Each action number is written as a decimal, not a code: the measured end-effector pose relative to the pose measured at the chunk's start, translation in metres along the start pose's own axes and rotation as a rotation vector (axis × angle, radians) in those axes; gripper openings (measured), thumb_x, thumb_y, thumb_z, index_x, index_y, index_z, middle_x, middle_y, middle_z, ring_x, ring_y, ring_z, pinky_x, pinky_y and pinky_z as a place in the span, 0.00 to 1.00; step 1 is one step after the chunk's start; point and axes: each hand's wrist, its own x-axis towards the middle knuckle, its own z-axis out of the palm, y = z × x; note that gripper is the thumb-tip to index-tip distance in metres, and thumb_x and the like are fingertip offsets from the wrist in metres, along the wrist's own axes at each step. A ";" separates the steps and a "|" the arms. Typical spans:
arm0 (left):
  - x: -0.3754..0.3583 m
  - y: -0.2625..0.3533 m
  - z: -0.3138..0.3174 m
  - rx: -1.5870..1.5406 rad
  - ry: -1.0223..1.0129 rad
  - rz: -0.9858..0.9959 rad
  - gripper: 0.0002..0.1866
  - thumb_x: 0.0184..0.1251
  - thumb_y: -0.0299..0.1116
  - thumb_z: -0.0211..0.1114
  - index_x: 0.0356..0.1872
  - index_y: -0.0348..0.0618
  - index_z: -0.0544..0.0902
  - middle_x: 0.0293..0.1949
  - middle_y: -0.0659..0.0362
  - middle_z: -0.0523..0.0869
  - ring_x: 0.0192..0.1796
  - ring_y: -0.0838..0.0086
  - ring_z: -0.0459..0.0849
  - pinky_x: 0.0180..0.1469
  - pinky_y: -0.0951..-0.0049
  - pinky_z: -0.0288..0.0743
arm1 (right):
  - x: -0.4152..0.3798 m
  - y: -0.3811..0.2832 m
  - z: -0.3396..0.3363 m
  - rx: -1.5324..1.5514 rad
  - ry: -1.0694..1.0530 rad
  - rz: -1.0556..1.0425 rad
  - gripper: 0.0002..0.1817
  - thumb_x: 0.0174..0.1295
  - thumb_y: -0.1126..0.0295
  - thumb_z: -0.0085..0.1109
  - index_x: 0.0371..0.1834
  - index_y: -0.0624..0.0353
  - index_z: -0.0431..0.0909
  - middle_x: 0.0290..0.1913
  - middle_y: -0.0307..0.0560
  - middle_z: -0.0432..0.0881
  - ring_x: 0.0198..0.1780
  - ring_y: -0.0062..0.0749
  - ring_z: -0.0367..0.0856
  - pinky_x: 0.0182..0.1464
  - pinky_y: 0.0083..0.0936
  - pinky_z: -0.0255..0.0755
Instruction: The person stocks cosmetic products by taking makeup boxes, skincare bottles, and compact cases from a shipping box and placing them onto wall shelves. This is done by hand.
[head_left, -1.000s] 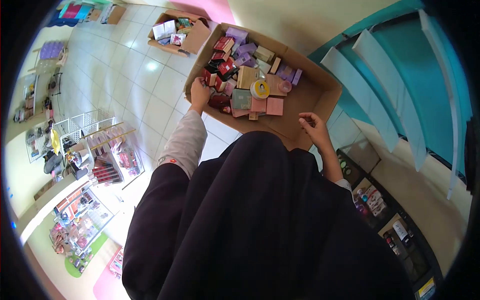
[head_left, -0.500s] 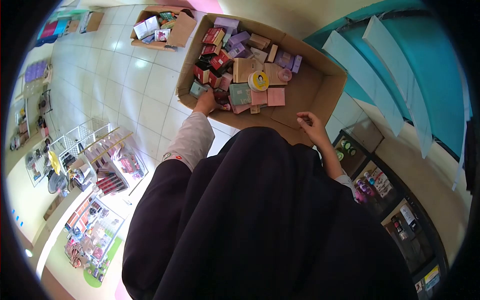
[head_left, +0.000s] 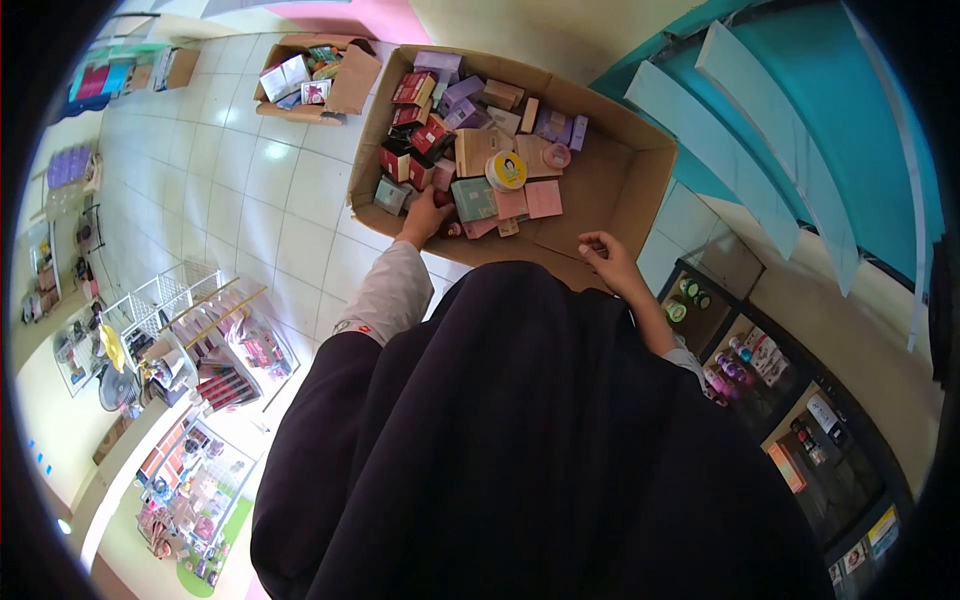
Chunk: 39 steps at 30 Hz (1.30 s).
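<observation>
One carton [head_left: 603, 195], I see: left hand [head_left: 425, 217] among small boxes [head_left: 474, 199], grip I can't tell; right hand [head_left: 608, 261] loosely curled.

Out of a black, folded drape [head_left: 540, 430] comes a pale left sleeve [head_left: 388, 290], a small red motif [head_left: 364, 329] beside the drape's edge.
</observation>
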 end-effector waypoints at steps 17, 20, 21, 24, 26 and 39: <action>-0.075 0.130 -0.150 0.044 -0.115 0.277 0.23 0.51 0.34 0.67 0.49 0.42 0.72 0.34 0.43 0.82 0.39 0.54 0.82 0.41 0.61 0.75 | 0.027 -0.078 0.027 -0.294 0.073 -0.656 0.25 0.51 0.60 0.66 0.50 0.59 0.73 0.49 0.49 0.76 0.52 0.32 0.72 0.53 0.29 0.66; -0.088 0.188 -0.175 -0.021 -0.260 0.445 0.22 0.52 0.34 0.67 0.48 0.41 0.73 0.34 0.49 0.83 0.39 0.65 0.83 0.40 0.67 0.75 | 0.013 -0.125 0.031 -0.478 0.202 -0.981 0.32 0.46 0.59 0.69 0.54 0.59 0.70 0.54 0.51 0.73 0.56 0.37 0.70 0.59 0.30 0.62; -0.093 0.207 -0.181 -0.093 -0.341 0.469 0.22 0.53 0.35 0.67 0.48 0.41 0.73 0.34 0.51 0.83 0.38 0.67 0.83 0.39 0.69 0.75 | 0.005 -0.139 0.027 -0.528 0.223 -1.038 0.35 0.45 0.58 0.70 0.56 0.58 0.68 0.55 0.51 0.71 0.57 0.39 0.70 0.60 0.30 0.61; -0.097 0.251 -0.187 -0.238 -0.523 0.552 0.21 0.55 0.36 0.67 0.48 0.39 0.73 0.34 0.56 0.82 0.37 0.74 0.81 0.39 0.73 0.75 | -0.010 -0.149 0.011 -0.188 -0.147 -0.856 0.36 0.44 0.60 0.71 0.58 0.57 0.67 0.53 0.49 0.73 0.56 0.36 0.72 0.58 0.28 0.63; -0.094 0.270 -0.182 -0.251 -0.560 0.623 0.21 0.57 0.38 0.66 0.49 0.38 0.72 0.34 0.59 0.82 0.35 0.76 0.81 0.38 0.76 0.74 | -0.027 -0.153 -0.004 0.006 -0.293 -0.642 0.35 0.44 0.62 0.72 0.57 0.58 0.68 0.52 0.47 0.75 0.54 0.34 0.73 0.57 0.27 0.64; -0.159 0.365 -0.098 -0.965 -0.390 0.703 0.14 0.65 0.32 0.58 0.49 0.37 0.73 0.42 0.59 0.79 0.44 0.78 0.77 0.44 0.79 0.72 | -0.122 -0.171 -0.057 0.665 0.125 -0.623 0.27 0.55 0.61 0.65 0.55 0.60 0.68 0.45 0.43 0.77 0.42 0.27 0.79 0.49 0.24 0.73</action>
